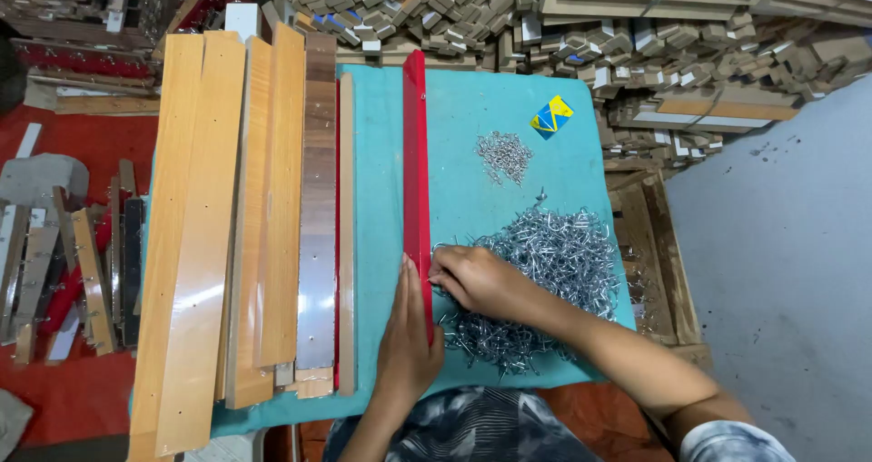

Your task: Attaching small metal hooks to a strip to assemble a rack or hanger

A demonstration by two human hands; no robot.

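Red strip [416, 171], one, two hands, left [406, 348], right [474, 278], two hook piles [545, 271]

grey floor [790, 271] at right, stacked wood offcuts [636, 35] behind teal-covered table [381, 153]

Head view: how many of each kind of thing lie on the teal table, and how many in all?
Light wooden boards: 5
Dark wooden board: 1
Red strip, under the left hand: 1
Piles of metal hooks, a large pile at the right hand and a small pile: 2
Blue and yellow packet: 1
Total: 10
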